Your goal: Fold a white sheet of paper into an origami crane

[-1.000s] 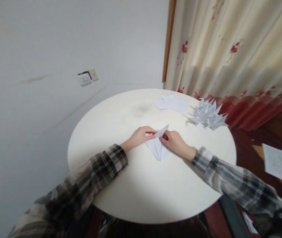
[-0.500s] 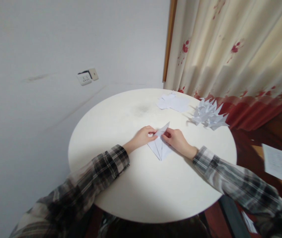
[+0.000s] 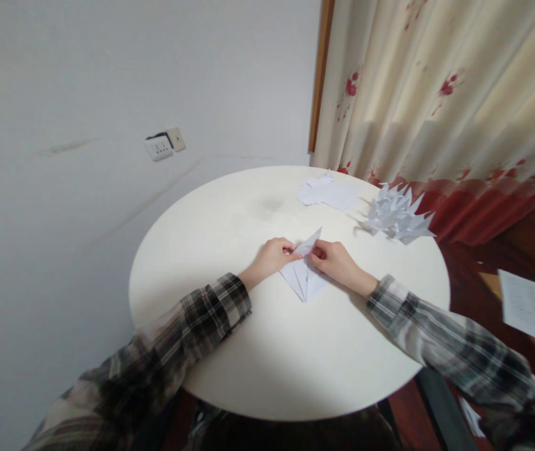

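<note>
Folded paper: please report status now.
Left hand and right hand both on folded paper, upper flap raised. Paper pile beyond right hand, apart from it. Nothing visible between hands and folded paper.

The person's forearms reach forward from both lower corners in plaid sleeves and angle inward — the two hands nearly meet at the middle. The left hand [image 3: 274, 258] has its thumb and fingers brought together in a pinch, a small gap showing between them. The right hand [image 3: 334, 260] faces it just beside, fingers curled in and thumb drawn close — both wrists bare beyond the cuffs.
</note>
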The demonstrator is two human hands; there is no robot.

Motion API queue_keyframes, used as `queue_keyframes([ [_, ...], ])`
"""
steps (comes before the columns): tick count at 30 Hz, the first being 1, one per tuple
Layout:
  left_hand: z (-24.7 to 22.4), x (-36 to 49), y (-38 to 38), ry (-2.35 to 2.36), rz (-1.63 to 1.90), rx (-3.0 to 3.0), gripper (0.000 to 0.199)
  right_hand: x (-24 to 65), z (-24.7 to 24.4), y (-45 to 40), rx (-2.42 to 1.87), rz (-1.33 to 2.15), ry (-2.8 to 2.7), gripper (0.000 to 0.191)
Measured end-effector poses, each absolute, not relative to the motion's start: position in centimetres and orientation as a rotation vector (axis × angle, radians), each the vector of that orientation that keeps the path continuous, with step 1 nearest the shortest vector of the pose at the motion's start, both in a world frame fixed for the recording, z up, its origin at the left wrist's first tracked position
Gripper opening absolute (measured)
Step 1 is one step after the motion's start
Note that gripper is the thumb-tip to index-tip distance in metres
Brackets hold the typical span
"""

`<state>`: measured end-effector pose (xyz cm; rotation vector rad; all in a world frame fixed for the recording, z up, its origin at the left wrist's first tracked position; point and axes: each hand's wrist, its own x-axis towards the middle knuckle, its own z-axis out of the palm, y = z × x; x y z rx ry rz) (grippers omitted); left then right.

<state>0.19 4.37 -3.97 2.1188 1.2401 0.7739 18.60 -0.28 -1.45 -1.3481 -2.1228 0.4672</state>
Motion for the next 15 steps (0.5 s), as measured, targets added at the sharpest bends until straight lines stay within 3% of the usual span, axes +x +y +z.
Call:
queue_keyframes([
  [5, -4.3, 0.1, 5.0, 1.303, 0.698, 2.03, 0.029, 19.2, -1.2, -0.4, -1.375, 0.563, -2.025, 0.021],
  [10, -4.2, 0.0, 5.5, 1.263, 0.6, 1.946, 0.031, 19.6, -0.8, -0.2, -1.47, 0.371, -1.869, 0.013],
  [15, -3.3, 0.2, 5.2, 1.212, 0.605, 1.996, 0.025, 19.4, -1.3, 0.0, -1.393, 0.484, -1.923, 0.011],
])
